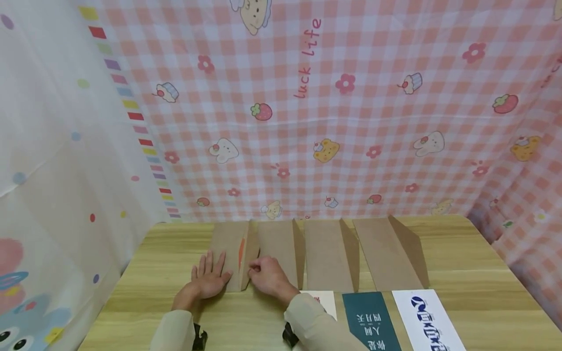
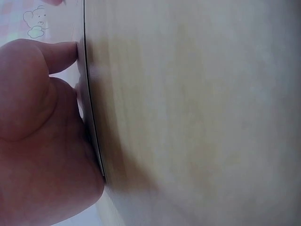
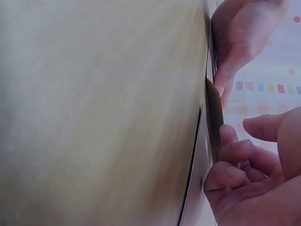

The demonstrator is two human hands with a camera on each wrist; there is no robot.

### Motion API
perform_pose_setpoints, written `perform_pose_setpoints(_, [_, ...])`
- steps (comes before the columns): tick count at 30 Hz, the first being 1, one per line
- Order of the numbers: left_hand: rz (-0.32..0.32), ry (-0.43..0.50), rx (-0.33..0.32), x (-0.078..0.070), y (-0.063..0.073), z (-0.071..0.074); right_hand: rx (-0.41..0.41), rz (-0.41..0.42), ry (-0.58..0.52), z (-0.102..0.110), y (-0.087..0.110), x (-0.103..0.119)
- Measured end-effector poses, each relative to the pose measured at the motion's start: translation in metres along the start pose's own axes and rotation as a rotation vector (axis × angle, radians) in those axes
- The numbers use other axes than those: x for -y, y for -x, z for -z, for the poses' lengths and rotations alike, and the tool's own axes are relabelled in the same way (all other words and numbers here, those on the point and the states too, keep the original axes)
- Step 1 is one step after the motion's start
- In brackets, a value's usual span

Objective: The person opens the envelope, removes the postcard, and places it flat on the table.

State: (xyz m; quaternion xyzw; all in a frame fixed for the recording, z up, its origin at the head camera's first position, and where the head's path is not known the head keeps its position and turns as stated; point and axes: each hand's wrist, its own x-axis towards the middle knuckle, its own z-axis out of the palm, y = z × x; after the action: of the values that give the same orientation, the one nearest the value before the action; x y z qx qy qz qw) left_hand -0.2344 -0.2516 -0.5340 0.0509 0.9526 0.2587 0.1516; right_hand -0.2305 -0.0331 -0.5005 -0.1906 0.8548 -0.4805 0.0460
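Observation:
A brown kraft envelope (image 1: 227, 234) lies at the left of the row, its flap (image 1: 249, 253) raised at an angle on the right side. A strip of orange (image 1: 241, 251) shows at its opening. My left hand (image 1: 210, 275) rests flat on this envelope, fingers spread and palm down. With curled fingers, my right hand (image 1: 270, 277) holds the flap near its free edge. In the right wrist view, the fingertips (image 3: 228, 134) meet the flap (image 3: 215, 110), while the thumb stands apart. The left wrist view shows the left palm (image 2: 42, 127) low beside the table edge.
Three more kraft envelopes (image 1: 327, 253) with raised flaps lie in a row to the right on the wooden table (image 1: 465, 273). Nearer stand a white card with red print (image 1: 327, 300), a dark green card (image 1: 369, 312) and a white card with blue characters (image 1: 421, 307).

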Motion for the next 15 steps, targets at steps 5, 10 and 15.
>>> perform_pose_setpoints(5, [0.006,-0.013,-0.004,0.0029,-0.0032,-0.0029,-0.008,-0.016,0.013,-0.0004,-0.0019,0.0009])
perform_pose_setpoints(10, [0.01,-0.025,-0.004,0.0031,-0.0035,-0.0036,-0.026,-0.046,0.028,-0.0012,-0.0055,-0.0003])
perform_pose_setpoints(15, [0.012,-0.025,-0.005,0.0029,-0.0035,-0.0025,-0.027,-0.083,0.01,-0.0019,-0.0095,-0.001])
